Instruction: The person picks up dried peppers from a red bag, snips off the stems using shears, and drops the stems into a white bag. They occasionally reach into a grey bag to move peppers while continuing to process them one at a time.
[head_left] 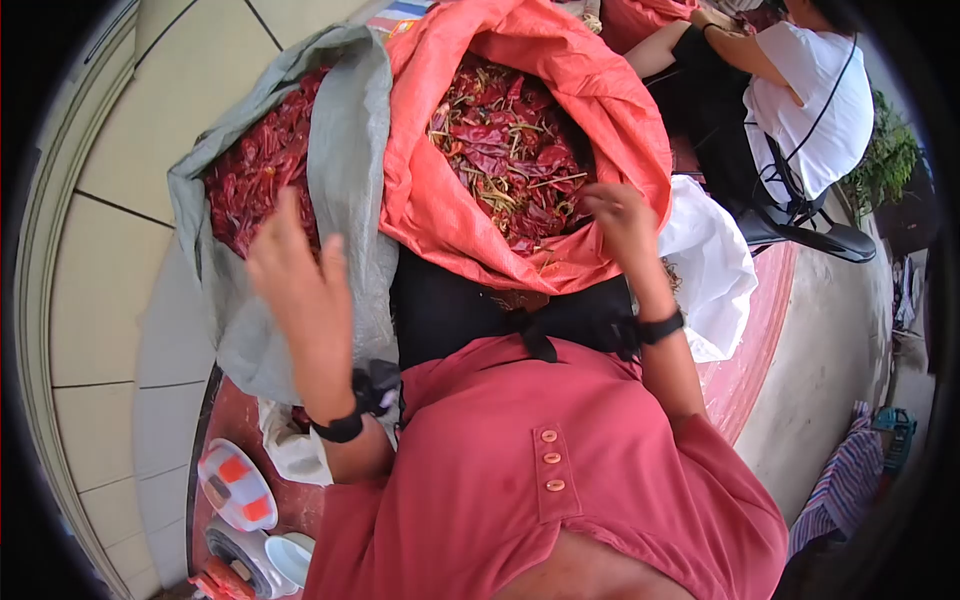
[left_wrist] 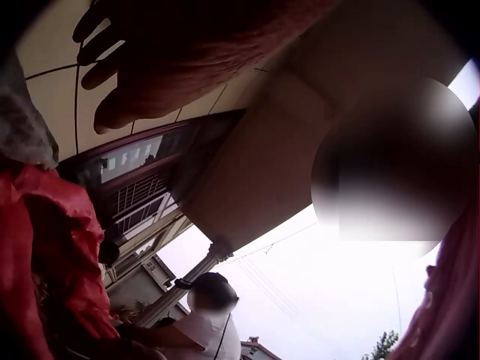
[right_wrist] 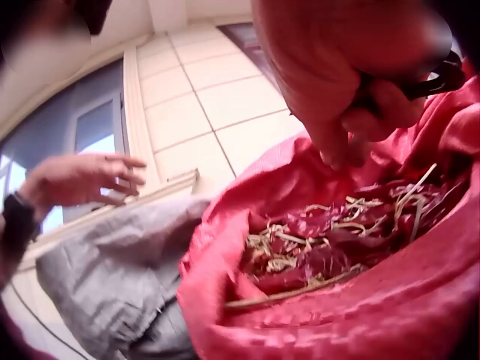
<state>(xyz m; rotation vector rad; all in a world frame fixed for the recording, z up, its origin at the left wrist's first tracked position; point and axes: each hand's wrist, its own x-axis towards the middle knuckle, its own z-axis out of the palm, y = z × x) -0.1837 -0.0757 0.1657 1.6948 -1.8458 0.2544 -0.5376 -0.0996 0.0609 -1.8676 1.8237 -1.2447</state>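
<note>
My left hand [head_left: 300, 275] is raised over the grey sack [head_left: 350, 130], its fingers extended and nothing in them. Dark red dried chillies [head_left: 262, 165] fill that sack. Beside it, the red woven sack [head_left: 425, 190] stands with its rim rolled open around dried chillies [head_left: 500, 135] mixed with pale stems. My right hand [head_left: 625, 225] is curled at the right side of this opening, fingertips close over the chillies. In the right wrist view it grips a black tool with looped handles [right_wrist: 442, 76], like scissors; the working end is hidden.
A seated person in a white shirt [head_left: 815, 95] works at another red sack [head_left: 645, 18] at the back right. A white sack [head_left: 705, 270] lies right of my lap. A plastic bowl [head_left: 238, 485] and a roll [head_left: 240, 555] stand at lower left.
</note>
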